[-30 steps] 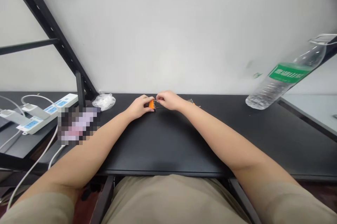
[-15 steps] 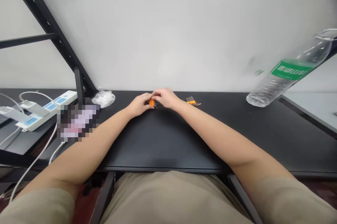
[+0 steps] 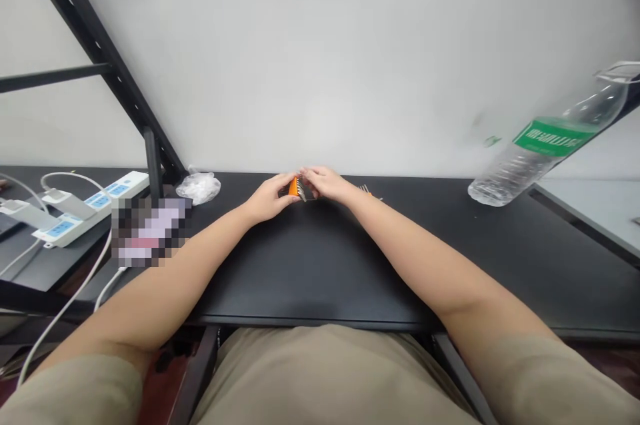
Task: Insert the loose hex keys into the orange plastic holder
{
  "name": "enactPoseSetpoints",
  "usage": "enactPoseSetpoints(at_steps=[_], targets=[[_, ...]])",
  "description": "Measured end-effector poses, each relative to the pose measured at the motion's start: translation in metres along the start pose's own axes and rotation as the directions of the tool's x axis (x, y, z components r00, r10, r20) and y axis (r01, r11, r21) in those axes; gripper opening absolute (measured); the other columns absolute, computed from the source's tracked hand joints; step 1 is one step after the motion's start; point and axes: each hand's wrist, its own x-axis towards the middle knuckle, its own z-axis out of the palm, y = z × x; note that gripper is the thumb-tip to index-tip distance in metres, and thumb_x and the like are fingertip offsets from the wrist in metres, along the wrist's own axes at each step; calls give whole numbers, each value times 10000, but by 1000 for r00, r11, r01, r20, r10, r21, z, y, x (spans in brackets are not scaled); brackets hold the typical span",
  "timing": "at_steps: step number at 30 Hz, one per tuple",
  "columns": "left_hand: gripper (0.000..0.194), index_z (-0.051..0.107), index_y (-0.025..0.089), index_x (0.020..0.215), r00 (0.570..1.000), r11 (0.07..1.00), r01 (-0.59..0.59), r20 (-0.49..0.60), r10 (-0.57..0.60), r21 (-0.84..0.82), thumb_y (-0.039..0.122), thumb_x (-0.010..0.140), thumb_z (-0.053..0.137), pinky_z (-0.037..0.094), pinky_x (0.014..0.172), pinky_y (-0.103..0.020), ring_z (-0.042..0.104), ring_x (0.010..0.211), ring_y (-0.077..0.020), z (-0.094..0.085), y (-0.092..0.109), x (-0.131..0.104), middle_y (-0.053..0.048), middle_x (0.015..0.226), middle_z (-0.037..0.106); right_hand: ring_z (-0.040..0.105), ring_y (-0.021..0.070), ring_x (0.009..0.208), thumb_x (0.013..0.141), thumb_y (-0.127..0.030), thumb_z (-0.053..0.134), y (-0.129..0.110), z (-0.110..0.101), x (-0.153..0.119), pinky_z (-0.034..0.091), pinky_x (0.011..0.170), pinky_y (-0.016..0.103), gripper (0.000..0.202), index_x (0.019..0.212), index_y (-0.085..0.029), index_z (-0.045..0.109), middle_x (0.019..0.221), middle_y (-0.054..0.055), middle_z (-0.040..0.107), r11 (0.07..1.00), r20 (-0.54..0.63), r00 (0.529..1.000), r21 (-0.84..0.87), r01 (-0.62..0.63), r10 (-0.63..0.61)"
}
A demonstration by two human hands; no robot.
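Observation:
My left hand (image 3: pixel 270 200) is closed round an orange holder (image 3: pixel 295 186), thumb in front and fingers behind. Several thin metal rods, like bits or hex keys, sit in a row along the holder's right side. My right hand (image 3: pixel 324 184) is right beside it, with bent fingers at the holder's upper right edge. What those fingers grip is too small and partly hidden to make out. Behind my right forearm a second orange holder with metal rods (image 3: pixel 366 190) lies on the black table (image 3: pixel 310 265), mostly covered by the arm.
A crumpled clear plastic bag (image 3: pixel 199 188) lies left of my hands. Further left are a blurred-out phone-like object (image 3: pixel 150 232) and a white power strip (image 3: pixel 105 202) with plugs and cables. A large plastic bottle (image 3: pixel 543 138) stands at the right. The wall (image 3: pixel 320 58) rises behind the table.
Both hands have shifted slightly right, and the holder has turned so more of its orange face and rods show. The right fingers have drawn back to the right from the left hand.

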Motion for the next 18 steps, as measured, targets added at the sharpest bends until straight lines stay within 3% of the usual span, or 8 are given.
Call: enactPoseSetpoints(at_steps=[3, 5, 8, 12, 14, 18], targets=[[614, 512, 220, 1491, 996, 996, 76, -50, -73, 53, 353, 919, 689, 468, 1133, -417, 593, 1288, -258, -5, -18, -6, -105, 1437, 606, 575, 184, 743, 938, -411, 629, 4, -13, -5, 431, 690, 297, 229, 841, -204, 647, 849, 57, 671, 947, 88, 996, -318, 43, -15], [657, 475, 249, 1522, 994, 994, 95, -51, -92, 54, 347, 911, 693, 467, 1139, -411, 588, 1303, -248, -8, -29, -9, -87, 1460, 595, 596, 198, 780, 828, -299, 740, 0, -15, -10, 430, 704, 298, 98, 850, -215, 695, 901, 62, 689, 901, 188, 982, -425, 82, 0], [600, 517, 271, 1489, 996, 991, 81, -43, -77, 103, 342, 915, 674, 489, 1109, -408, 621, 1241, -233, -12, -37, -10, -67, 1391, 639, 614, 218, 745, 763, -233, 759, -14, -7, -15, 417, 677, 314, 70, 805, -197, 716, 840, 78, 688, 828, 267, 959, -556, 74, 94], [421, 631, 256, 1343, 998, 978, 67, -33, -61, 198, 340, 931, 631, 506, 1075, -433, 642, 1172, -243, -13, -33, -9, -67, 1263, 689, 618, 223, 711, 777, -212, 674, -34, 0, -19, 391, 635, 320, 81, 824, -160, 714, 826, 109, 698, 669, 257, 953, -738, 87, 159], [422, 618, 254, 1347, 998, 978, 65, -25, -62, 198, 336, 933, 623, 503, 1083, -438, 633, 1196, -249, -13, -30, -8, -71, 1296, 676, 601, 198, 691, 791, -215, 635, -38, -2, -20, 376, 610, 302, 118, 880, -173, 700, 846, 86, 707, 693, 223, 967, -716, 79, 121], [582, 488, 265, 1476, 993, 978, 115, -26, -112, 172, 346, 921, 646, 491, 1109, -434, 614, 1264, -257, -12, -25, -7, -77, 1410, 625, 555, 148, 663, 789, -204, 592, -36, -10, -18, 360, 588, 263, 115, 894, -204, 640, 840, 22, 695, 855, 122, 992, -516, 56, 8]])
